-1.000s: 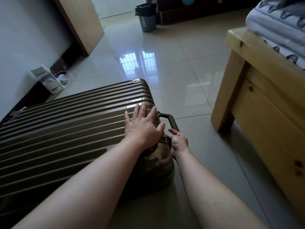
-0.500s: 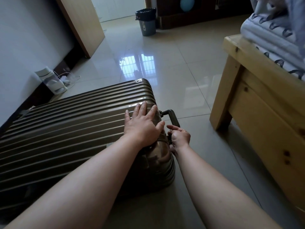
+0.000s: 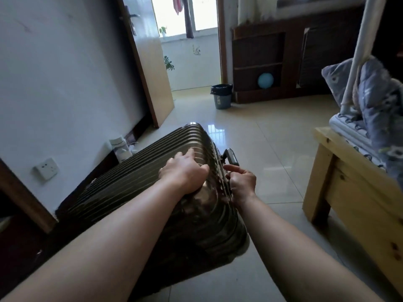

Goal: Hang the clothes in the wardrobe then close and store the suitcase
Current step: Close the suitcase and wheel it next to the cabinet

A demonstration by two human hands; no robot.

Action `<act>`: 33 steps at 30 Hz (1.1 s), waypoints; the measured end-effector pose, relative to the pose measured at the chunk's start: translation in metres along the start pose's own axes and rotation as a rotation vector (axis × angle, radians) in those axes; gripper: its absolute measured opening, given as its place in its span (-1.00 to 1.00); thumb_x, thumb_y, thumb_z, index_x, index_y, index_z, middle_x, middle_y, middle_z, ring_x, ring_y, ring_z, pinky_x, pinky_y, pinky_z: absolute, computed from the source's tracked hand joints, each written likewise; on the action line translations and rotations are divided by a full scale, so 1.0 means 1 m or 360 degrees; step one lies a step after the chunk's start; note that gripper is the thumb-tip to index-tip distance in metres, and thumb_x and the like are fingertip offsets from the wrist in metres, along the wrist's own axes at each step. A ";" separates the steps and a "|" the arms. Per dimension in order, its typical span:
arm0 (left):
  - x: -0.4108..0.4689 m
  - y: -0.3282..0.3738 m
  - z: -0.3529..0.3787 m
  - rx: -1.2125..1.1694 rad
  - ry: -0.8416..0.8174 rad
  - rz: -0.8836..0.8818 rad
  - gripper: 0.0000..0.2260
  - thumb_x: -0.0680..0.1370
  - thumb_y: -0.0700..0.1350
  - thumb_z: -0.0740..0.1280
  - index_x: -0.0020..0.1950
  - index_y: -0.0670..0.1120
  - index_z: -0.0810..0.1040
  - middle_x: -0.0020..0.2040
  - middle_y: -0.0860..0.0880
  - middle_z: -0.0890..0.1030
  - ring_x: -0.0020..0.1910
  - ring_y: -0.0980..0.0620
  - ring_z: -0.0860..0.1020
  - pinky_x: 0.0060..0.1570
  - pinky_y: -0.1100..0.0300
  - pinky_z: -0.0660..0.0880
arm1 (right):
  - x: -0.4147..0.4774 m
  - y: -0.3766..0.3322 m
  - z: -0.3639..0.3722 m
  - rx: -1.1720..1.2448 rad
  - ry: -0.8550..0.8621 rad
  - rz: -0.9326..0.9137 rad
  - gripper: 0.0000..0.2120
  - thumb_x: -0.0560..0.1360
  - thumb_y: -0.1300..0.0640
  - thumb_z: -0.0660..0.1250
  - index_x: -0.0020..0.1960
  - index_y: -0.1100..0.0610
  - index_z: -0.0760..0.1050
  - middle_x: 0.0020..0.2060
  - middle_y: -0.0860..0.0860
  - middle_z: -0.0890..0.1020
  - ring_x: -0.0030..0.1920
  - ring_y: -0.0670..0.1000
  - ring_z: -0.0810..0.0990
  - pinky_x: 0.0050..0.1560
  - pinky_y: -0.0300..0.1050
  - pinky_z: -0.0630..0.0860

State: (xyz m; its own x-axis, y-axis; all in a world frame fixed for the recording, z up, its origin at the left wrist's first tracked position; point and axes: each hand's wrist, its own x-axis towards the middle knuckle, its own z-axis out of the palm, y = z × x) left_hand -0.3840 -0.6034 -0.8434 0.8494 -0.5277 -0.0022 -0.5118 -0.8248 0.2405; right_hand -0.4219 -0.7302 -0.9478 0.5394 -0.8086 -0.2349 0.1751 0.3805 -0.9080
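Under my left hand (image 3: 184, 171) the suitcase (image 3: 152, 192) is dark olive-bronze, ribbed in lighter glossy stripes, with a grey handle (image 3: 230, 157). The floor tiles (image 3: 272, 138) are shiny cream. The bed frame (image 3: 353, 192) is pale yellow knotty wood, the bedding (image 3: 379, 101) blue-grey with a darker print. The bin (image 3: 222, 98) is grey-blue with a black liner; the ball (image 3: 265, 81) is light blue.

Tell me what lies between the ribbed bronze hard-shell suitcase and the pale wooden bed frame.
Only bare glossy beige floor tile separates the ribbed bronze hard-shell suitcase from the pale wooden bed frame, as the head view shows.
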 end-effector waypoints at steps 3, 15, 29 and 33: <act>-0.010 -0.019 -0.034 -0.0033 0.0038 -0.0088 -0.27 0.46 0.26 0.23 0.55 0.05 0.09 0.52 -0.10 0.21 0.46 -0.17 0.27 0.37 -0.09 0.30 | -0.022 -0.024 0.037 -0.0057 -0.0046 -0.0088 -0.67 0.39 0.50 0.24 -0.28 0.13 0.62 -0.39 0.09 0.62 -0.45 0.02 0.55 -0.37 -0.16 0.52; -0.033 -0.150 -0.165 -0.0577 0.0240 -0.0084 -0.15 0.27 0.21 0.54 0.43 -0.07 0.31 0.30 -0.04 0.52 0.13 0.01 0.48 0.11 0.19 0.41 | -0.090 -0.080 0.196 -0.0176 -0.0346 -0.0229 -0.65 0.28 0.47 0.19 -0.29 0.14 0.67 -0.24 0.14 0.68 -0.31 0.08 0.58 -0.30 -0.10 0.49; 0.003 -0.215 -0.215 -0.1289 0.0245 -0.0089 -0.59 0.29 -0.02 0.58 0.08 -0.07 0.60 -0.04 -0.02 0.69 -0.02 -0.01 0.66 0.16 0.03 0.55 | -0.104 -0.142 0.279 -0.0312 -0.0406 -0.0438 -0.71 0.28 0.46 0.29 -0.38 0.12 0.62 -0.39 0.10 0.66 -0.36 0.11 0.61 -0.28 -0.03 0.57; 0.007 -0.216 -0.207 -0.1473 0.0224 -0.0100 -0.48 0.17 0.11 0.57 0.05 -0.08 0.63 -0.05 -0.05 0.71 -0.02 -0.06 0.67 0.14 -0.03 0.57 | -0.097 -0.152 0.283 -0.0281 -0.0384 -0.0443 -0.70 0.24 0.45 0.24 -0.34 0.13 0.63 -0.36 0.17 0.66 -0.36 0.13 0.58 -0.29 -0.06 0.52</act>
State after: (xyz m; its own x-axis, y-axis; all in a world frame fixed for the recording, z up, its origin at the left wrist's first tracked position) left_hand -0.2406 -0.3872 -0.6939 0.9108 -0.4082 0.0616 -0.2099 -0.3294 0.9206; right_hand -0.2674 -0.5827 -0.6892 0.6727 -0.7335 0.0971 0.2088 0.0623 -0.9760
